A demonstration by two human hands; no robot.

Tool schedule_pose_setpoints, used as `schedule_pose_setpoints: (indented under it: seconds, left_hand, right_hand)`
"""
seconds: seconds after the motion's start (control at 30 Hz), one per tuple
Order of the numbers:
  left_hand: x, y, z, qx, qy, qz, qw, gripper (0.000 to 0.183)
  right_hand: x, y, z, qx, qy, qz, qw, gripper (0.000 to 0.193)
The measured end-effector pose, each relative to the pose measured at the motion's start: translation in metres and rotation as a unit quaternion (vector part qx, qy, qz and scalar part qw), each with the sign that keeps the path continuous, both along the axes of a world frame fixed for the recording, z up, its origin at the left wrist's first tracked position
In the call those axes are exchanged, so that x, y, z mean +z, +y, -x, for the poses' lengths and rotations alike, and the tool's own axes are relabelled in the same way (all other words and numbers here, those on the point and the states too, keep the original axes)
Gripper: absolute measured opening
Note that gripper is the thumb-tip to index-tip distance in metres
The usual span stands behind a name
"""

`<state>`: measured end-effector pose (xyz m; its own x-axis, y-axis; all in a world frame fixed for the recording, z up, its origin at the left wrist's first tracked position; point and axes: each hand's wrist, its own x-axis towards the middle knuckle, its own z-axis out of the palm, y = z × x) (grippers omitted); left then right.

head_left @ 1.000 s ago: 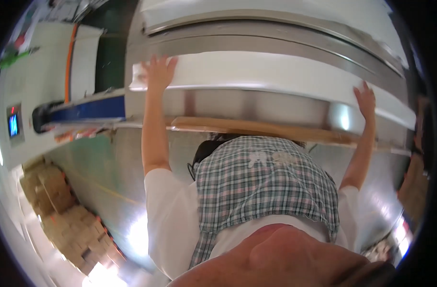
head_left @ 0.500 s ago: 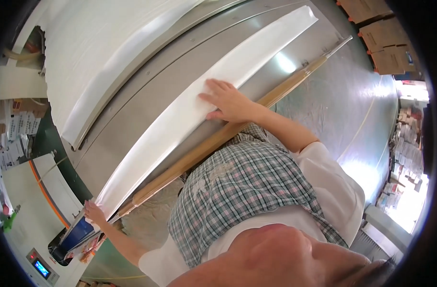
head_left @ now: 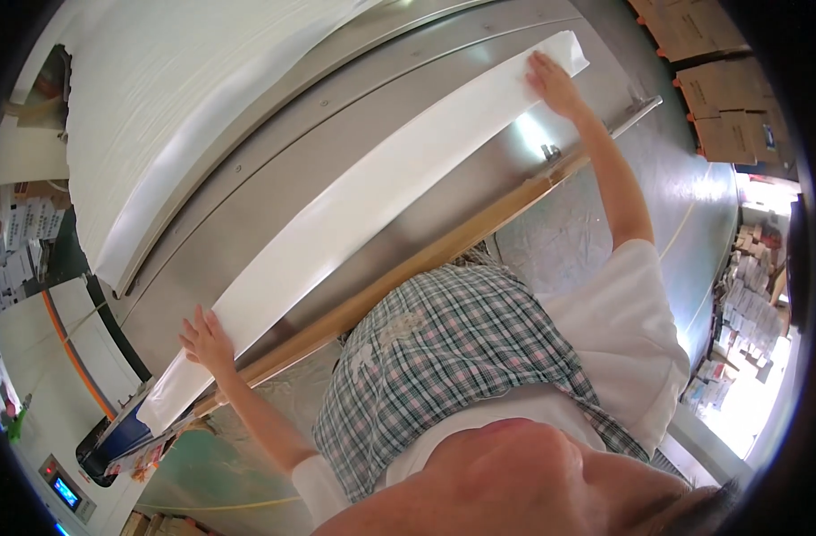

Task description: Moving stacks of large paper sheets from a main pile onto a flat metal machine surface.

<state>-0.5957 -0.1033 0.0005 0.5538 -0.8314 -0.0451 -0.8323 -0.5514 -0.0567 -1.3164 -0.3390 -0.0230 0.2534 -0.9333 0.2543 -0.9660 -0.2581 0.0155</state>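
Note:
A long white folded strip of thin sheet material [head_left: 363, 210], cloth or film, I cannot tell which, lies across the grey metal table [head_left: 274, 201]. My left hand [head_left: 209, 341] rests on the strip toward its lower left end, fingers spread. Near the strip's upper right end, my right hand [head_left: 551, 82] lies flat on it with the fingers stretched out. Past my left hand, the strip's end hangs beside a dark blue tray-like part [head_left: 126, 436]. Neither hand grips anything.
A large white sheet stack [head_left: 185, 116] stands beyond the metal table. A tan wooden rail [head_left: 444, 255] runs along the near edge, against my checked apron. At lower left is a machine panel with a small lit screen [head_left: 66, 491]. Cardboard boxes [head_left: 716, 85] are piled at upper right.
My right hand has slid from the strip's middle to its upper right end. My left hand has moved up and right from the lower left end, and its fingers have spread. The strip lies flatter.

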Motion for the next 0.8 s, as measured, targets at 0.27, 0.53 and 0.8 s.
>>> schedule_pose_setpoints:
  seconds: [0.27, 0.53, 0.8]
  left_hand:
    - [-0.013, 0.009, -0.039, 0.022, 0.007, -0.016, 1.0, 0.049]
    - [-0.02, 0.014, -0.059, 0.013, -0.003, -0.014, 1.0, 0.049]
    - [-0.018, 0.004, -0.058, 0.014, -0.009, -0.019, 1.0, 0.051]
  right_hand:
    - [0.085, 0.021, 0.03, -0.226, -0.227, 0.11, 0.941, 0.022]
    - [0.05, 0.098, -0.027, -0.303, -0.708, -0.088, 0.632, 0.02]
    - [0.033, 0.067, -0.014, -0.21, -0.78, -0.112, 0.579, 0.026]
